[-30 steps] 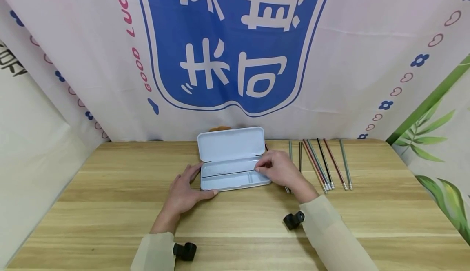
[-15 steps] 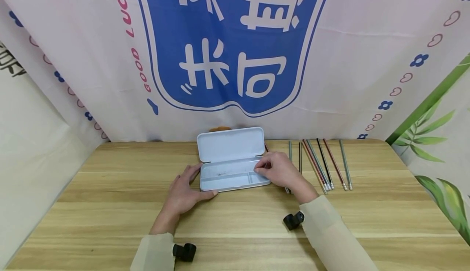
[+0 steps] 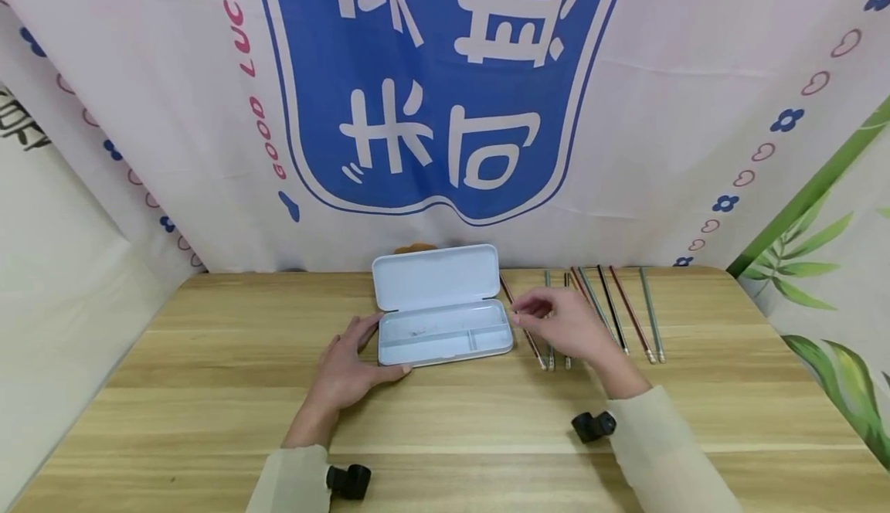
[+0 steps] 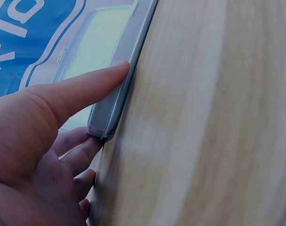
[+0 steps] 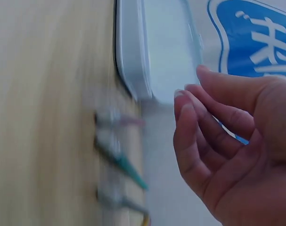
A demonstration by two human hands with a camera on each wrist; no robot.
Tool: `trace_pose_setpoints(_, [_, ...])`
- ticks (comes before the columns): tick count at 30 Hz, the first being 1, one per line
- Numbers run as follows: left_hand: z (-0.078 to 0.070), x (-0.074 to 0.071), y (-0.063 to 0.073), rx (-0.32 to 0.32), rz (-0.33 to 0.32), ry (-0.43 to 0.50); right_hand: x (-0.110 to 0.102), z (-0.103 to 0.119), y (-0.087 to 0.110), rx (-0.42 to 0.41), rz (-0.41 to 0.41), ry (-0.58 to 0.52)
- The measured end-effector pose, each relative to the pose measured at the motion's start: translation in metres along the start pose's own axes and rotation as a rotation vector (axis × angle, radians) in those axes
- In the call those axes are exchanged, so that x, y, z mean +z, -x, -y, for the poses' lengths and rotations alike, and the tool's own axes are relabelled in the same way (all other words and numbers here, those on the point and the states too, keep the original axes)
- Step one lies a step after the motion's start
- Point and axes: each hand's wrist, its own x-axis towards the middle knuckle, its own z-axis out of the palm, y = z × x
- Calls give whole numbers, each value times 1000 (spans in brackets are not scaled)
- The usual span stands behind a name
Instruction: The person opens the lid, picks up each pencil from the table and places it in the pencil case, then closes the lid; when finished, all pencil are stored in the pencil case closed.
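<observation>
One end, the left, of an unlidded pale-blue case (image 3: 431,345) on a wooden table (image 3: 452,436) is touched by the left hand (image 3: 344,374), thumb laid straight on the front wall, fingers spread. The lid (image 3: 436,280) is raised behind. Past the right end, the right hand (image 3: 566,326) is held above scattered pencils (image 3: 633,314), fingers loosely bent, a gap shown between thumb and fingertips.
</observation>
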Motion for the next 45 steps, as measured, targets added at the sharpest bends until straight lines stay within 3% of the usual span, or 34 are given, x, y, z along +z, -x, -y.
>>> trace_pose_setpoints(14, [-2,2,0,-5,1,-5,-74,-66,69,304,-81,-148])
trace_pose_setpoints(21, [0,2,-1,-4,4,-1,-104,-108,92,375,-116,-188])
trace_pose_setpoints(30, [-3,1,-1,-7,5,-2,-117,-134,96,490,-25,-301])
trace_pose_setpoints(45, [0,2,0,-7,3,15,-113,-127,89,506,-5,-92])
